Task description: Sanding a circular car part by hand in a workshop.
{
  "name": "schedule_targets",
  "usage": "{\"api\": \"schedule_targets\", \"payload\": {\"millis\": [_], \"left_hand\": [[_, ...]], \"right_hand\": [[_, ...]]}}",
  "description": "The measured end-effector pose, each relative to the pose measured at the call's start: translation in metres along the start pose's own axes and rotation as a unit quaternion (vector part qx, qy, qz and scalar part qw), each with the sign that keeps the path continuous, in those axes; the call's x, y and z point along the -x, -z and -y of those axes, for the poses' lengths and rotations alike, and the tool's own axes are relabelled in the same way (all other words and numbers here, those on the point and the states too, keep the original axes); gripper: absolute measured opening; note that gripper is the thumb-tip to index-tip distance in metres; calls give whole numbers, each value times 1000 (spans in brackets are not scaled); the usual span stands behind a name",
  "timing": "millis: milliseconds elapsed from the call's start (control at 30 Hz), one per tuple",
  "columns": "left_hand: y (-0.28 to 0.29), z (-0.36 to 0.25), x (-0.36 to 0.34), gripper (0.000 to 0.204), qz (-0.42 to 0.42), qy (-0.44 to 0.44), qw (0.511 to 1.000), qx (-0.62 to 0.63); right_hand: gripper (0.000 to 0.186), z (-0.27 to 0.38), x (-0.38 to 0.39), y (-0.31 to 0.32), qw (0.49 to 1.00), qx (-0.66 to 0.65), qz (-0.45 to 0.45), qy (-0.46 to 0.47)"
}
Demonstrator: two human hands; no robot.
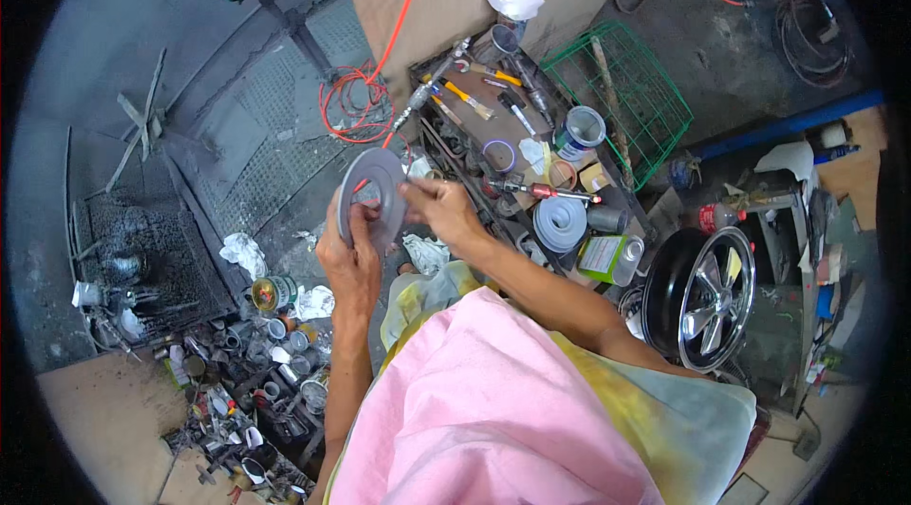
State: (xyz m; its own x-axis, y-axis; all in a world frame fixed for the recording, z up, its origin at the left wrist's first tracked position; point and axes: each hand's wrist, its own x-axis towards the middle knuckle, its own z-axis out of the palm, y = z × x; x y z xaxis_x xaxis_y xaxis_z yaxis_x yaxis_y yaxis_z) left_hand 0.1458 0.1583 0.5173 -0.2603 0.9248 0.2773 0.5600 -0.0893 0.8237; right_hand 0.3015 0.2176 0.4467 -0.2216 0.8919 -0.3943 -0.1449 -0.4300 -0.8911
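Observation:
A grey ring-shaped disc (383, 173) with a round hole in its middle is held up in front of me, tilted nearly on edge. My left hand (351, 244) grips its lower left side, with the thumb over the face near the hole. Against the disc's right edge, my right hand (443, 211) is closed with bent fingers. Its fingertips are slightly blurred, and what they pinch, if anything, is hidden. On the bench to the right lie similar grey discs (560, 223), stacked.
A cluttered bench (472, 130) holds brushes, an open can (581, 130) and a green-and-white can (612, 260). A wheel rim (714, 301) stands at right, near a green wire basket (655, 97). An orange hose (406, 11) hangs ahead. Cups and cans (275, 391) crowd the lower left.

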Motion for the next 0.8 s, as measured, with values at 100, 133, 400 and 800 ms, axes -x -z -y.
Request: {"api": "schedule_targets", "payload": {"millis": [100, 133, 400, 800], "left_hand": [[-2, 0, -4, 31, -7, -22, 1000, -8], [3, -6, -8, 29, 30, -18, 999, -3], [32, -25, -25, 27, 251, 79, 964, -31], [-4, -27, -15, 23, -17, -6, 999, -34]], "right_hand": [[45, -17, 3, 11, 985, -137, 56, -92], [43, -16, -5, 22, 996, -73, 45, -30], [41, 77, -4, 17, 688, 394, 93, 602], [38, -8, 19, -3, 964, -244, 68, -82]]}}
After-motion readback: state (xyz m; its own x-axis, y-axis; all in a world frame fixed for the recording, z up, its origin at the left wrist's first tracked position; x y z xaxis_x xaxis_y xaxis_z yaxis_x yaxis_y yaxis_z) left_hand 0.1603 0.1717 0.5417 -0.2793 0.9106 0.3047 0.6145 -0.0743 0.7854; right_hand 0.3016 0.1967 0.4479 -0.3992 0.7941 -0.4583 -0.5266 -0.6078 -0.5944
